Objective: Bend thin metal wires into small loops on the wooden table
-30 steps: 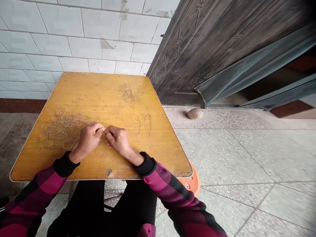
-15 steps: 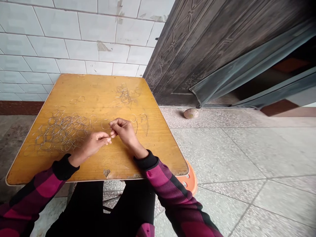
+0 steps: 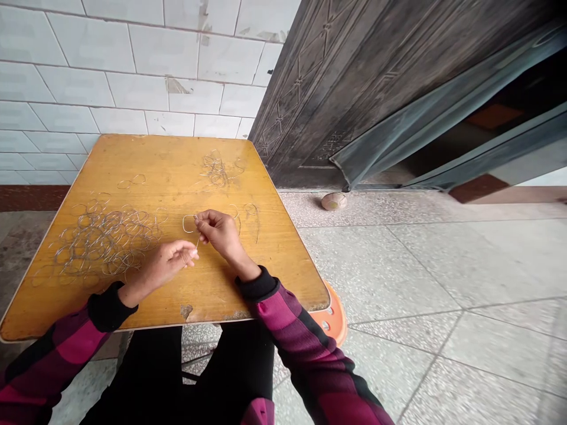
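Note:
My right hand (image 3: 220, 232) pinches one end of a thin bent wire (image 3: 190, 223) above the yellow wooden table (image 3: 146, 295). My left hand (image 3: 168, 264) is closed in a pinch on the wire's lower end, just below and left of the right hand. A wide heap of thin wire rings (image 3: 104, 239) lies on the table to the left of both hands. A smaller tangle of wire rings (image 3: 215, 167) lies near the far right of the table. Two bent wire pieces (image 3: 253, 213) lie just right of my right hand.
A pair of linked rings (image 3: 132, 181) lies at the table's far left. An orange plastic stool (image 3: 333, 317) sticks out under the table's right corner. A dark metal door (image 3: 398, 88) stands at the right, a white tiled wall (image 3: 110, 71) behind. A small round object (image 3: 333, 201) lies on the floor.
My right hand has moved away from me and up with the wire's looped end. My left hand has drawn back toward me, and the wire now stretches between them.

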The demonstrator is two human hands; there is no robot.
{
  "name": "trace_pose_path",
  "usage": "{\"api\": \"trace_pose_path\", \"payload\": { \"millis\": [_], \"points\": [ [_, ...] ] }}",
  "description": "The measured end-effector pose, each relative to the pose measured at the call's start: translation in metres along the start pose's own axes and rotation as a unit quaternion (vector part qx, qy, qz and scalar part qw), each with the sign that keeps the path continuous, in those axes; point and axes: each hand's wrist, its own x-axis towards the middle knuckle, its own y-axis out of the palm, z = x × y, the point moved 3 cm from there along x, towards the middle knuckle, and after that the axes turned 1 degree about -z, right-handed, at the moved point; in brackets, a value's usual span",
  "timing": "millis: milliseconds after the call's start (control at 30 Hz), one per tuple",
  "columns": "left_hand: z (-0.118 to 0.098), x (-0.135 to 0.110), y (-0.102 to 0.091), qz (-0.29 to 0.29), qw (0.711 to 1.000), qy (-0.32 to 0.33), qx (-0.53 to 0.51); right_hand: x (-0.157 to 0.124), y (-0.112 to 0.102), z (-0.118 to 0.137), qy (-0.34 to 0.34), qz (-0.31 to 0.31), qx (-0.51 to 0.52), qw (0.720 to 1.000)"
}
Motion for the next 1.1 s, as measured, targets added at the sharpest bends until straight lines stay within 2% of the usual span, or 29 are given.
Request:
{"api": "trace_pose_path", "payload": {
  "millis": [100,200,333,433,533,667,800,967,1100],
  "points": [
    [0.002,0.005,-0.015,-0.11,0.994,-0.008,-0.028,-0.005,0.003,0.002,-0.022,0.013,-0.063,0.998],
    [0.003,0.009,-0.024,-0.155,0.986,-0.017,-0.054,-0.012,0.01,0.007,-0.038,0.049,-0.107,0.992],
    [0.005,0.012,-0.027,-0.155,0.982,-0.023,-0.102,-0.018,0.017,0.011,-0.026,0.084,-0.104,0.991],
    [0.006,0.011,-0.028,-0.155,0.981,-0.028,-0.114,-0.017,0.014,0.013,-0.026,0.069,-0.109,0.991],
    [0.008,0.01,-0.03,-0.167,0.982,-0.032,-0.082,-0.011,-0.003,0.014,-0.025,0.035,-0.122,0.992],
    [0.006,0.009,-0.031,-0.158,0.986,-0.029,-0.043,0.011,-0.037,0.015,0.025,0.018,-0.166,0.986],
    [0.001,0.008,-0.03,-0.143,0.989,-0.014,-0.015,0.042,-0.06,0.016,0.054,0.002,-0.287,0.957],
    [0.003,0.009,-0.029,-0.131,0.991,0.0,0.015,0.068,-0.061,0.011,0.072,0.032,-0.408,0.91],
    [0.008,0.009,-0.028,-0.115,0.992,0.021,0.044,0.072,-0.063,0.01,0.073,0.036,-0.429,0.9]
  ]
}}
